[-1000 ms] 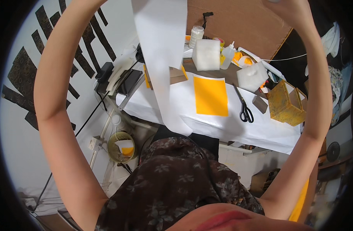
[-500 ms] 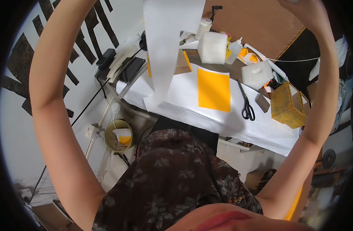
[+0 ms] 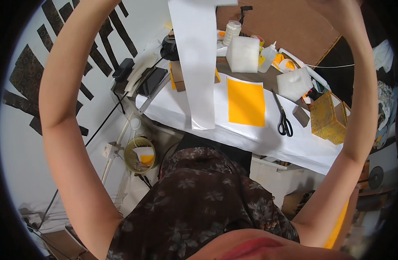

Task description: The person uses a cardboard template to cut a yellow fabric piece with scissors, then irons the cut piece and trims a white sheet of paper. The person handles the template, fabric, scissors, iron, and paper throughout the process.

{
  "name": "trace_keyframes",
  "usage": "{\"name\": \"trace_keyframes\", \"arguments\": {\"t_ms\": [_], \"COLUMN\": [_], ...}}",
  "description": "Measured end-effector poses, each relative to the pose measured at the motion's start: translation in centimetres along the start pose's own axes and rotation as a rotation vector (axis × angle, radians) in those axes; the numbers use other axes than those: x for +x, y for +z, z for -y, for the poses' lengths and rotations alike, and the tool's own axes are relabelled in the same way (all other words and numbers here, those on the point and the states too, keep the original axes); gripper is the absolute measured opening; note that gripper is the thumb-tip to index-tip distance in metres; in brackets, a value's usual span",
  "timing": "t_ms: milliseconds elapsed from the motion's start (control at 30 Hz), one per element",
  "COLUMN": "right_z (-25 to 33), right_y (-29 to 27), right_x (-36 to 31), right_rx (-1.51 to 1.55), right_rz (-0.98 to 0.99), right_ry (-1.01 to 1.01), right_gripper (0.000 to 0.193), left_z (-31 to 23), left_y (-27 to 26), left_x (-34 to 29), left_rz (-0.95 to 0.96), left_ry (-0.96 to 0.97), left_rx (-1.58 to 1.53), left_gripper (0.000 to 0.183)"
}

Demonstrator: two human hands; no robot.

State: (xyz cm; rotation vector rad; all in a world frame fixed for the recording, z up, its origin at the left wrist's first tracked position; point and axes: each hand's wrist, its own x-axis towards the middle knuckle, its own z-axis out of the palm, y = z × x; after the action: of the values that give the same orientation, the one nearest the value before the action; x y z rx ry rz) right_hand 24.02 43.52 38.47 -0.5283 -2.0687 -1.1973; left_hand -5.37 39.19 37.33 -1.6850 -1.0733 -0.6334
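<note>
Both my arms reach up past the top of the view. My left hand lies beyond the upper edge, with only the arm showing. At the upper right, part of my right hand (image 3: 340, 13) shows, its fingers blurred and cut off by the edge. A long white paper strip (image 3: 195, 56) hangs down from the top, between my arms and in front of the table; whatever holds its upper end is out of view. Behind its lower end are a yellow sheet with a white border (image 3: 246, 103), black-handled scissors (image 3: 283, 119) and a brown box (image 3: 177, 76).
White paper (image 3: 294, 149) covers the table front. Foam blocks (image 3: 243, 54), a squeeze bottle (image 3: 267, 58), a clear jar (image 3: 232, 32) and a gold patterned box (image 3: 327, 119) stand on it. A phone (image 3: 152, 81) lies left. Below hangs a bin (image 3: 130, 161). Dark strips (image 3: 27, 71) are on the wall.
The white paper strip has swung to the right and hangs straighter, its lower end now squarer to view. The whole scene has shifted slightly right and down. My right hand shows a little more.
</note>
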Motion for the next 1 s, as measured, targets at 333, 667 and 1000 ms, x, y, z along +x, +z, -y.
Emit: {"name": "trace_keyframes", "arguments": {"t_ms": [333,667,1000], "right_z": [0.1,-0.4,-0.2], "right_y": [3.2,5.2,7.6], "right_x": [-1.9,-2.7,-3.4], "right_rx": [0.096,-0.006,-0.025], "right_rz": [0.139,-0.302,-0.233], "right_ry": [0.186,-0.065,-0.077], "right_gripper": [0.048,0.051,0.049], "left_z": [-1.1,-1.4,-2.4], "left_y": [1.1,0.7,0.4], "left_x": [-0.5,-1.3,-1.0], "left_rz": [0.190,0.251,0.476], "left_ry": [0.016,0.011,-0.085], "left_rx": [-0.268,-0.228,-0.402], "left_gripper": [0.042,0.047,0.049]}}
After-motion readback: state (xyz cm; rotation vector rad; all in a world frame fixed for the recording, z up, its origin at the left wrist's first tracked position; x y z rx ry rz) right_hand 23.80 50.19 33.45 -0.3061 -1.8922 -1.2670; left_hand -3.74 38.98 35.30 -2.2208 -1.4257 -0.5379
